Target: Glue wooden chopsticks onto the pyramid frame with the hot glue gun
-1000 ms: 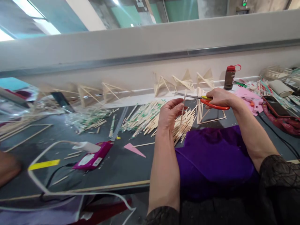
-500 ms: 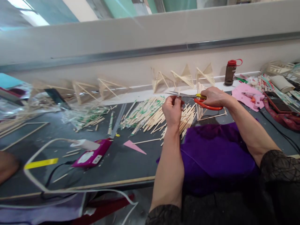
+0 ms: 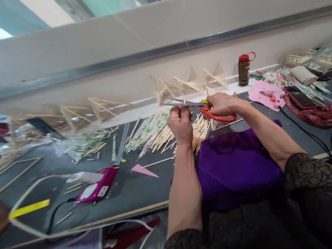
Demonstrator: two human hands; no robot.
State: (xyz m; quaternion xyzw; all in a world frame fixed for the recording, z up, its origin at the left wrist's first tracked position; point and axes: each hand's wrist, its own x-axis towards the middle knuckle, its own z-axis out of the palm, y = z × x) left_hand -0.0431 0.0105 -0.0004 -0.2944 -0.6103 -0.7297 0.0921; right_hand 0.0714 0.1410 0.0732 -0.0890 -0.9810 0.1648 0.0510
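My right hand [image 3: 221,104] is closed around the handles of a pair of scissors [image 3: 211,112], which have red and yellow grips. Their blades point left and are slightly apart. Between the blades stands a thin wooden stick [image 3: 184,98], pinched upright in the fingers of my left hand [image 3: 180,125]. Much of that stick is hidden by the fingers. Below and behind my left hand lies a pile of loose wooden sticks [image 3: 166,138], some in green-printed wrappers. A small stick frame [image 3: 213,124] stands behind my right hand.
Stick models [image 3: 189,84] line the wall. A brown bottle [image 3: 243,71], a glue gun [image 3: 276,98] on pink foam and a phone [image 3: 299,97] are at right. Purple cloth [image 3: 238,166] lies before me. At left are a magenta power box [image 3: 97,186] and another person's hand [image 3: 3,216].
The view has tilted and swung right, so the table's things appear farther left. Both hands keep their holds, and the scissor blades remain around the stick.
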